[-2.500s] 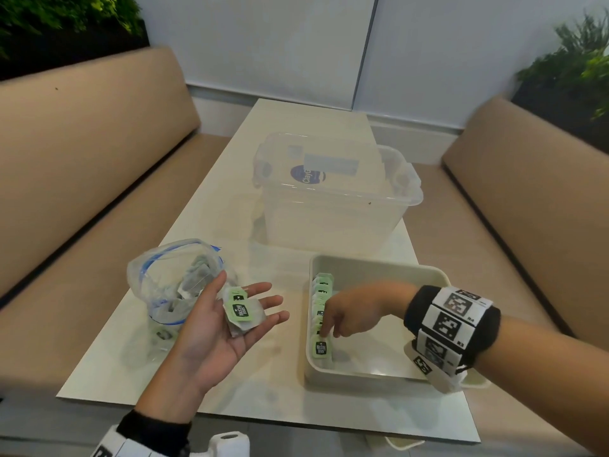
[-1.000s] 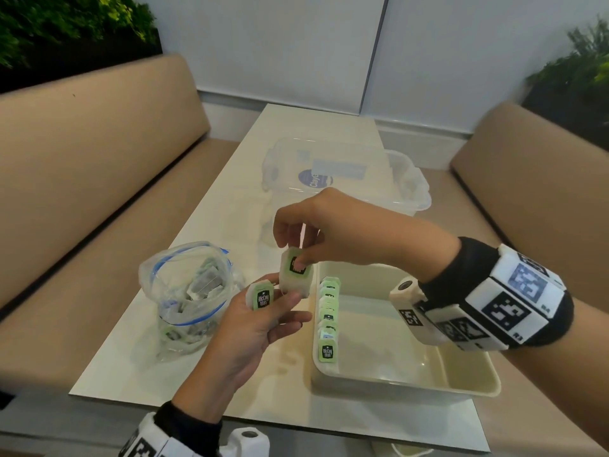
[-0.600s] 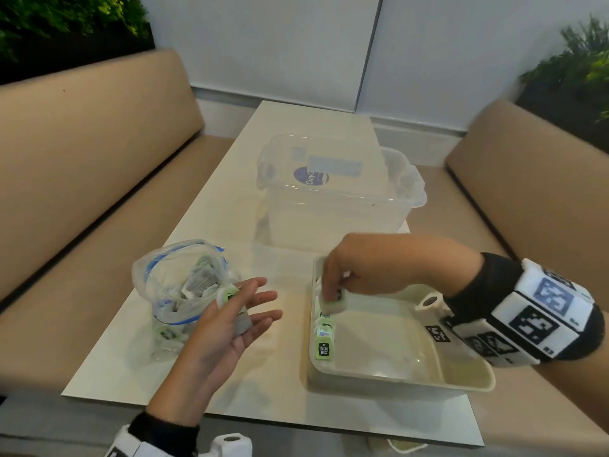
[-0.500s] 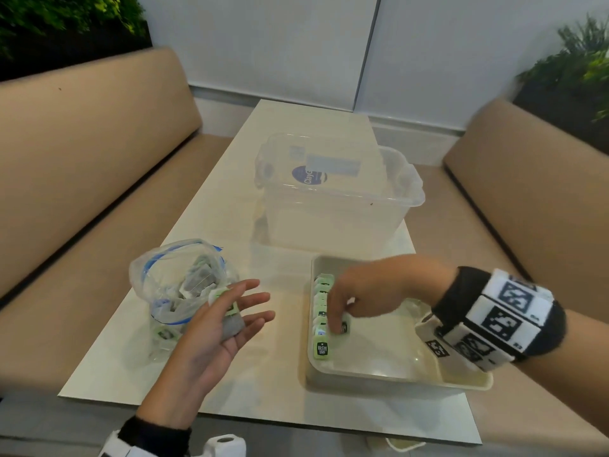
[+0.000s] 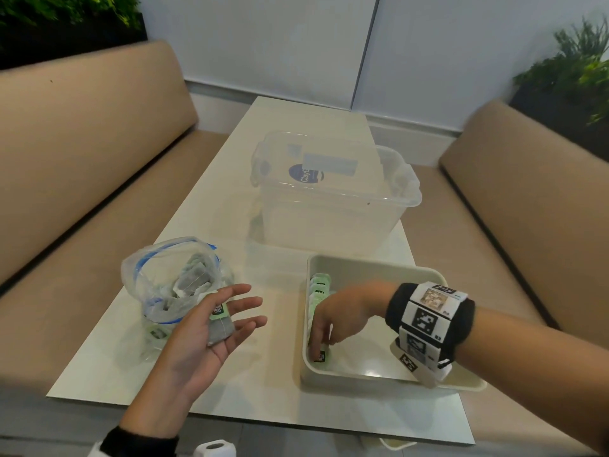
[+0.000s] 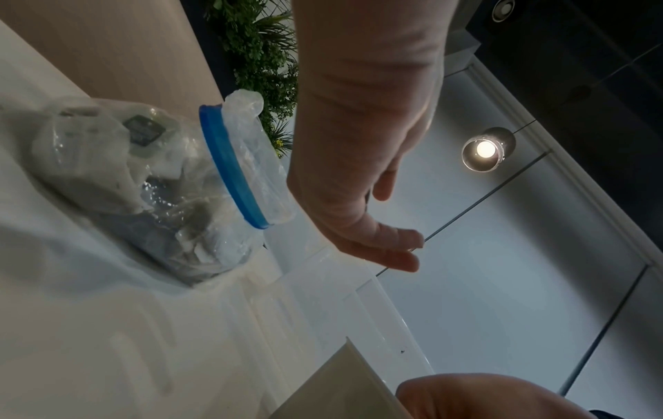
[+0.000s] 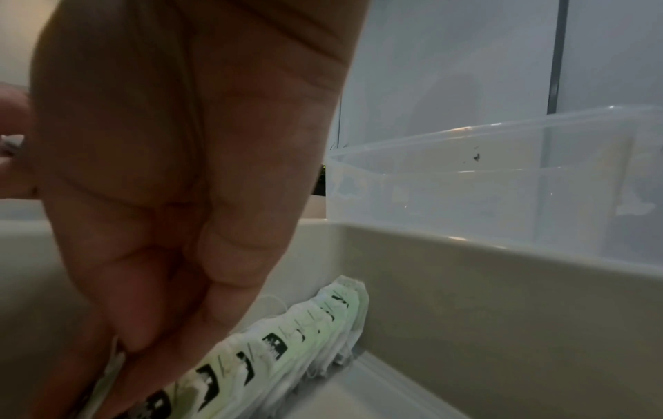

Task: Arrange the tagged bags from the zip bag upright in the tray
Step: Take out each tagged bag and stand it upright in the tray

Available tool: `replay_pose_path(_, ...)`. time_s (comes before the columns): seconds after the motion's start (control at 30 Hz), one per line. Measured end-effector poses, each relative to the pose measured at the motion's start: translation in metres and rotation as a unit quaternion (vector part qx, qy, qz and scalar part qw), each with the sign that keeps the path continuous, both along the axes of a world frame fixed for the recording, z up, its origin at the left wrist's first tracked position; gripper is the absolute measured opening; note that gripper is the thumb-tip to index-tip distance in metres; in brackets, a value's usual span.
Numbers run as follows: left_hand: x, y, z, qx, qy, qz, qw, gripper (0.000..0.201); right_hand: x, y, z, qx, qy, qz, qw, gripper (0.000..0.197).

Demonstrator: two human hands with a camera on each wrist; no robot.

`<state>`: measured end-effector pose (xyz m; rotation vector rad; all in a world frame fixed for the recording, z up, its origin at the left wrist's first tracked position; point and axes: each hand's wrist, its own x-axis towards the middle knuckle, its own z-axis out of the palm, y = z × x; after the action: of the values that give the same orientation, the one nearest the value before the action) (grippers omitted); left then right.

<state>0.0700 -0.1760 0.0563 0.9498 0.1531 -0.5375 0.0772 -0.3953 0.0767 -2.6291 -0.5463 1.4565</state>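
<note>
A row of green-tagged bags (image 5: pixel 318 291) stands upright along the left wall of the cream tray (image 5: pixel 375 267). My right hand (image 5: pixel 318 345) reaches down into the tray at the near end of that row, fingertips pinching a tagged bag (image 7: pixel 113 365) held upright. The row (image 7: pixel 287 340) leans against the tray wall (image 7: pixel 502 283). My left hand (image 5: pixel 244 308) floats palm up between zip bag and tray, fingers straight, with one tagged bag (image 5: pixel 220 324) lying loose on it. The open zip bag (image 5: pixel 174 285), blue-rimmed (image 6: pixel 229 167), holds several more bags.
A large clear plastic bin (image 5: pixel 329 199) stands just behind the tray on the white table (image 5: pixel 263 374). Tan benches (image 5: pixel 82 153) run along both sides. The table's near edge lies close under my wrists.
My right hand took one bag from the left hand, carried it into the tray and lowered it to the row's near end. The left hand dropped back, palm up, with one bag left.
</note>
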Motion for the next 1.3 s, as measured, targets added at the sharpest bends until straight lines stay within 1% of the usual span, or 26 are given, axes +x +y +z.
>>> replay_pose_path(0.13, 0.002, -0.001, 0.002, 0.002, 0.004, -0.001, 1.0, 0.025, 0.001, -0.002, -0.003, 0.034, -0.005, -0.015, 0.999, 0.04)
replay_pose_path(0.3, 0.003, -0.004, 0.003, -0.01, 0.01, -0.009, 1.0, 0.025, 0.002, -0.005, 0.0, 0.054, 0.009, -0.031, 0.998, 0.047)
replay_pose_path(0.4, 0.003, -0.006, 0.006, -0.035, 0.031, -0.018, 0.999, 0.036, 0.002, -0.006, 0.007, 0.072, 0.018, -0.048, 0.996, 0.052)
replay_pose_path(0.47, 0.004, -0.006, 0.007, -0.063, 0.059, -0.03, 0.996, 0.044, 0.002, -0.008, 0.016, 0.08, 0.003, -0.049, 0.996, 0.05)
replay_pose_path(0.53, 0.005, -0.006, 0.009, -0.092, 0.088, -0.047, 0.991, 0.053, 0.003, -0.012, 0.027, 0.081, -0.044, -0.046, 0.995, 0.041)
replay_pose_path(0.6, 0.006, -0.008, 0.012, -0.113, 0.112, -0.072, 0.985, 0.063, 0.006, -0.014, 0.042, 0.101, -0.135, -0.062, 0.984, 0.031)
replay_pose_path(0.63, 0.006, -0.01, 0.014, -0.118, 0.12, -0.089, 0.982, 0.068, 0.008, -0.014, 0.049, 0.124, -0.193, -0.078, 0.97, 0.026)
replay_pose_path(0.7, 0.005, -0.015, 0.017, -0.117, 0.132, -0.128, 0.976, 0.077, 0.008, -0.011, 0.062, 0.193, -0.305, -0.098, 0.927, 0.017)
replay_pose_path(0.73, 0.005, -0.018, 0.02, -0.117, 0.135, -0.15, 0.972, 0.081, 0.007, -0.006, 0.067, 0.227, -0.335, -0.093, 0.91, 0.017)
replay_pose_path(0.77, 0.004, -0.022, 0.022, -0.119, 0.136, -0.173, 0.968, 0.084, 0.005, -0.001, 0.072, 0.249, -0.345, -0.083, 0.901, 0.022)
replay_pose_path(0.8, 0.003, -0.025, 0.025, -0.121, 0.134, -0.197, 0.964, 0.086, 0.002, 0.005, 0.074, 0.26, -0.344, -0.073, 0.899, 0.029)
replay_pose_path(0.87, 0.0, -0.032, 0.03, -0.116, 0.123, -0.238, 0.957, 0.088, -0.004, 0.016, 0.074, 0.266, -0.329, -0.062, 0.904, 0.04)
replay_pose_path(0.93, 0.0, -0.037, 0.032, -0.113, 0.116, -0.257, 0.953, 0.088, -0.007, 0.022, 0.07, 0.278, -0.316, -0.073, 0.904, 0.044)
replay_pose_path(1.0, 0.001, -0.038, 0.034, -0.115, 0.103, -0.262, 0.953, 0.088, -0.009, 0.019, 0.067, 0.293, -0.313, -0.098, 0.898, 0.042)
replay_pose_path(1.07, 0.002, -0.037, 0.032, -0.101, 0.075, -0.263, 0.957, 0.084, -0.01, 0.013, 0.068, 0.307, -0.305, -0.134, 0.892, 0.037)
replay_pose_path(1.1, 0.002, -0.037, 0.03, -0.084, 0.053, -0.258, 0.961, 0.076, -0.01, 0.01, 0.07, 0.312, -0.302, -0.149, 0.888, 0.035)
replay_pose_path(1.13, 0.001, -0.038, 0.028, -0.053, 0.021, -0.246, 0.968, 0.065, -0.011, 0.008, 0.072, 0.316, -0.303, -0.161, 0.884, 0.032)
replay_pose_path(1.2, -0.001, -0.042, 0.023, 0.044, -0.066, -0.203, 0.976, 0.042, -0.012, 0.004, 0.077, 0.319, -0.319, -0.177, 0.875, 0.028)
replay_pose_path(1.27, -0.004, -0.046, 0.02, 0.119, -0.138, -0.159, 0.97, 0.024, -0.014, 0.001, 0.084, 0.314, -0.346, -0.182, 0.865, 0.027)
replay_pose_path(1.3, -0.005, -0.048, 0.018, 0.135, -0.157, -0.141, 0.968, 0.02, -0.015, 0.001, 0.087, 0.312, -0.359, -0.178, 0.861, 0.027)
